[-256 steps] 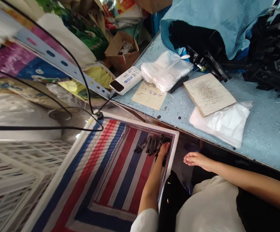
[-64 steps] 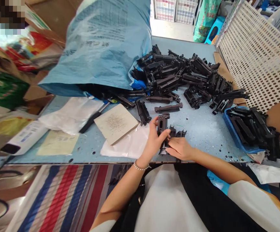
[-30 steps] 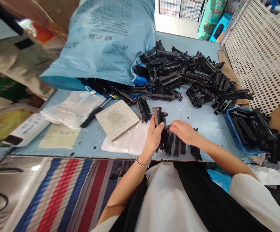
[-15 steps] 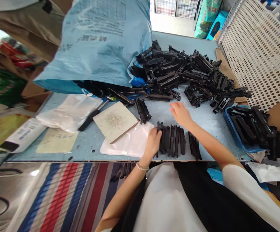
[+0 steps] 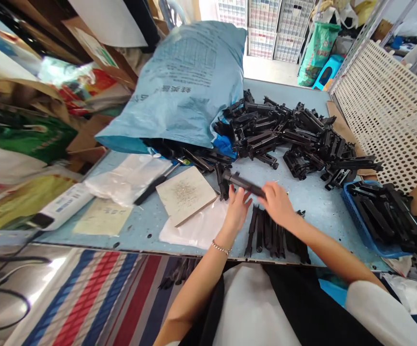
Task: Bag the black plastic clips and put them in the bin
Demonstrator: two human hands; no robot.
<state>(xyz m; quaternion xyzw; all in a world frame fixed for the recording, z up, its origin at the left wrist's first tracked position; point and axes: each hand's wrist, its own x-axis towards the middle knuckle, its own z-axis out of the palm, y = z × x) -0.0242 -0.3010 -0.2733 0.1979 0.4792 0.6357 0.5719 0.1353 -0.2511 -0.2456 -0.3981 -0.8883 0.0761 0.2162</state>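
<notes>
A long black plastic part [image 5: 247,184] is held above the table, tilted down to the right. My right hand [image 5: 278,205] has its fingers closed around the right end. My left hand [image 5: 236,211] is just below the middle, its fingers apart and the tips at the part's near edge; whether they press on it I cannot tell. Below my hands, a row of similar black parts [image 5: 266,234] lies side by side at the table's front edge, its right side partly covered by my right forearm. Another black part [image 5: 222,182] lies beside the pale square board [image 5: 186,194].
A heap of black parts [image 5: 284,127] spills from a large blue sack [image 5: 179,91]. At right, a blue basket [image 5: 361,228] of parts stands before a perforated white panel [image 5: 392,105]. Clear plastic bags [image 5: 194,230] lie under the board; a black-handled tool [image 5: 154,186] lies left.
My right hand has come back toward me and now grips a black part. My left hand has lifted off the row toward that part. The camera view has shifted.
</notes>
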